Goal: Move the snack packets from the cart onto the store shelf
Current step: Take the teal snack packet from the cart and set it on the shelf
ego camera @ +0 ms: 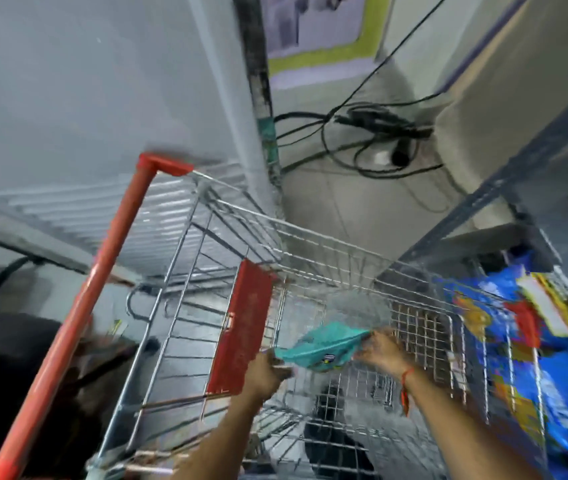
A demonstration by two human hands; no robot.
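Note:
A wire shopping cart [327, 258] with a red handle [78, 306] and a red child-seat flap [244, 327] fills the middle of the view. Both my hands reach down into its basket. A teal snack packet [320, 348] is held between them: my left hand [268, 372] grips its left end, my right hand [384, 351] grips its right end. The packet hangs above the cart's wire floor. Blue snack packets [504, 344] sit on the store shelf to the right, seen through the cart's side mesh. The picture is blurred by motion.
A grey metal shelf frame [504, 188] runs up the right side. Black cables [376, 133] lie tangled on the tiled floor beyond the cart. A white slatted unit [68, 109] stands at the left, close to the cart's handle.

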